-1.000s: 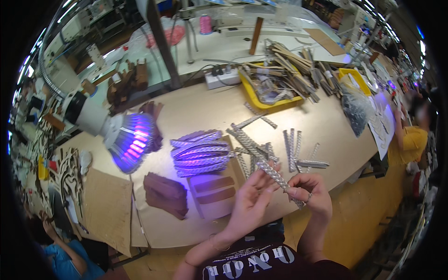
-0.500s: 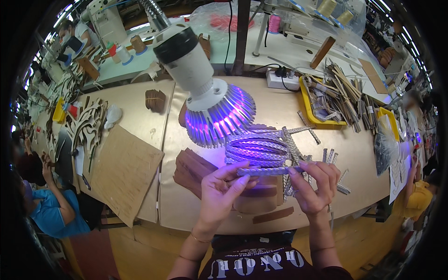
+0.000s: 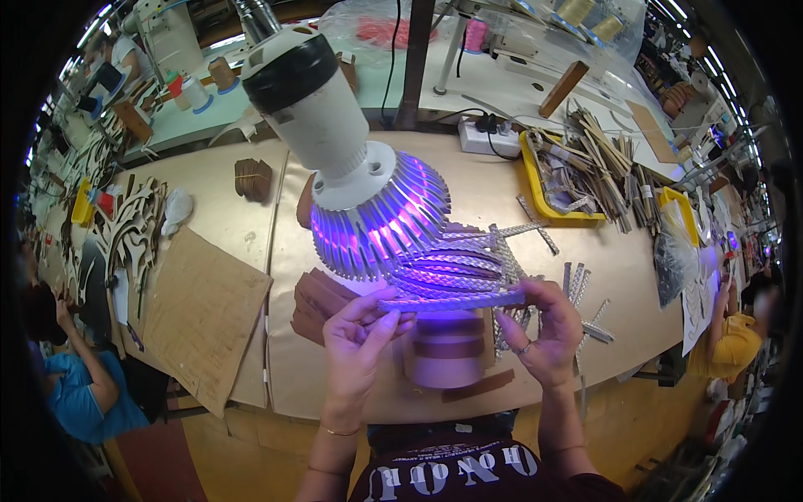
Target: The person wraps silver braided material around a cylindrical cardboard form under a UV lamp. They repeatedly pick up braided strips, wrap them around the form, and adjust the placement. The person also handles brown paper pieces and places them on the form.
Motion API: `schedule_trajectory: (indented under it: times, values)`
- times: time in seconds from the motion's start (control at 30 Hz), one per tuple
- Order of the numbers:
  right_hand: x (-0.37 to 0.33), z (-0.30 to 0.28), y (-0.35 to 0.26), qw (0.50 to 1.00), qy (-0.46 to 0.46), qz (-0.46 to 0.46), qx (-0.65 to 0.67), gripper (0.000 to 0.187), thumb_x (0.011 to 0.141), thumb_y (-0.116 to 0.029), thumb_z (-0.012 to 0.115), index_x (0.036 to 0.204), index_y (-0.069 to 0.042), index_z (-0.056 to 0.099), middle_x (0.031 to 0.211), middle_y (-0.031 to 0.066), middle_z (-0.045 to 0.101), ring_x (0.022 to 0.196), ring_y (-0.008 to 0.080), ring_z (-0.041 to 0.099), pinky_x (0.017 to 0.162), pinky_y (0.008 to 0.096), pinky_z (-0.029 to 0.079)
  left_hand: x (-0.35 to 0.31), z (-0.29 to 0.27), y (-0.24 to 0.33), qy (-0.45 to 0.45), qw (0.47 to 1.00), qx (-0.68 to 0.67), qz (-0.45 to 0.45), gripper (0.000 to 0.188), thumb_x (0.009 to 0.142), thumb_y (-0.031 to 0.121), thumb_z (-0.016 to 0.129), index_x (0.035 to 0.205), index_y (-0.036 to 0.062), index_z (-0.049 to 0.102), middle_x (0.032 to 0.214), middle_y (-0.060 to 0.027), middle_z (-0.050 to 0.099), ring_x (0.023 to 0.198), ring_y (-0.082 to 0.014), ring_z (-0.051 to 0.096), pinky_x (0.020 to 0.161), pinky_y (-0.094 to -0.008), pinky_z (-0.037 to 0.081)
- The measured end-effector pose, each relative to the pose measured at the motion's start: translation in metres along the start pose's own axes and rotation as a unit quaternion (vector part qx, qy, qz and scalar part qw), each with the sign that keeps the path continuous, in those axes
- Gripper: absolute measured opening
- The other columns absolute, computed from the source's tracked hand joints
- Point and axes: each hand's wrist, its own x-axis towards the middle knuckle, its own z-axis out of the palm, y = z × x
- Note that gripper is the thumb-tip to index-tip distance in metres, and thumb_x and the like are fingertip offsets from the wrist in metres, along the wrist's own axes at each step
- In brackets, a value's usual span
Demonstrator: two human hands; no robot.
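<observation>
Head-worn fisheye view, facing down, near above the workbench (image 3: 627, 268)

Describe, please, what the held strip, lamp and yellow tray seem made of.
The strip looks braided, perhaps cord or leather; I cannot tell which. The lamp has bright fins, suggesting shiny metal, and a smooth white neck, probably plastic. The yellow tray, smooth and evenly coloured, is likely plastic.

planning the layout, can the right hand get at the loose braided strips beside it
Probably yes: the right hand is near the loose braided strips, with nothing visibly blocking the way, though its fingertips seem to touch the held strip.
</observation>
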Motion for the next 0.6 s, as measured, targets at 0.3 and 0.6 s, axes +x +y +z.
schedule_trajectory:
  times: [0.3, 0.6]
  values:
    - [-0.005, 0.003, -0.004, 0.991, -0.027, 0.043, 0.124, 0.041, 0.078, 0.002, 0.074, 0.118, 0.004, 0.062, 0.1, 0.012, 0.064, 0.082, 0.0149, 0.065, 0.075, 0.0253, 0.052, -0.004, -0.003, 0.0, -0.013, 0.999, 0.008, 0.027, 0.033, 0.093, 0.0, 0.058, 0.126, -0.0059, 0.054, 0.102, -0.014, 0.068, 0.093, -0.02, 0.068, 0.085, -0.0312, 0.058]
    - [-0.012, -0.001, -0.008, 0.996, -0.03, 0.043, 0.071, 0.029, 0.08, 0.003, 0.072, 0.108, 0.004, 0.066, 0.091, 0.0084, 0.064, 0.079, 0.0133, 0.062, 0.072, 0.0248, 0.051, -0.008, 0.005, -0.002, 0.012, 0.999, -0.009, 0.048, 0.032, 0.094, 0.002, 0.058, 0.125, -0.0032, 0.053, 0.104, -0.0135, 0.066, 0.091, -0.019, 0.067, 0.08, -0.0308, 0.058]
